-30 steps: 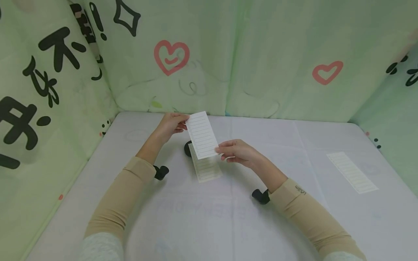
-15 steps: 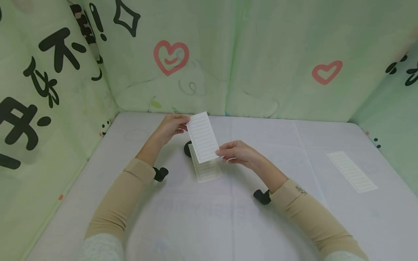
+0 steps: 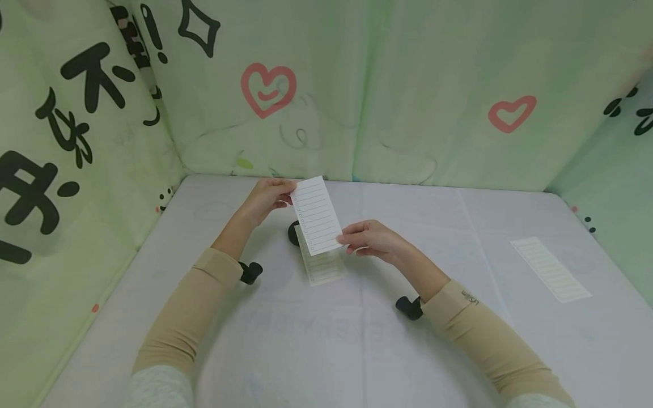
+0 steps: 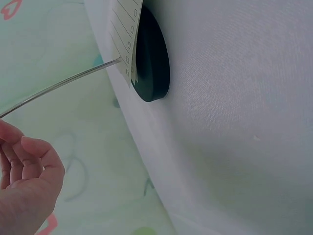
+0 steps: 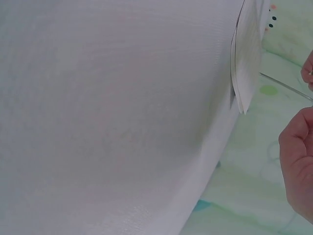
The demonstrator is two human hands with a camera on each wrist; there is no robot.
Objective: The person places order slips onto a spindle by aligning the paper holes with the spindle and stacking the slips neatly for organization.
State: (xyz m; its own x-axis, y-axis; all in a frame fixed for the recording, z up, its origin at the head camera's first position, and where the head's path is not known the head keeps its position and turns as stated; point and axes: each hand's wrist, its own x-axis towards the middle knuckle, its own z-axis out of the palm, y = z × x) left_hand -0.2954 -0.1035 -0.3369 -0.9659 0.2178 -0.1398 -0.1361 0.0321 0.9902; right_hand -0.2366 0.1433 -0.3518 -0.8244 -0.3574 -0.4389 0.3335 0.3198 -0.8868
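Both hands hold a white lined paper slip (image 3: 316, 218) slanted in the air near the middle of the table. My left hand (image 3: 267, 198) pinches its upper left edge. With thumb and fingers my right hand (image 3: 374, 241) pinches the lower right corner. Beneath it, lined slips (image 4: 126, 41) sit on a paper spike, whose round black base (image 4: 155, 58) and thin metal rod (image 4: 63, 84) show in the left wrist view. The held slip covers much of the lower slips (image 3: 326, 272) in the head view, and the rod is hidden there.
Another lined slip (image 3: 551, 269) lies flat on the right side of the white table (image 3: 433, 362). Green printed curtains (image 3: 433, 68) stand behind and at both sides. Black wrist cameras (image 3: 251, 273) stick out from the beige sleeves.
Since a second ago the held slip's lower end and my right hand have dropped slightly. During the last half second hardly anything has moved.
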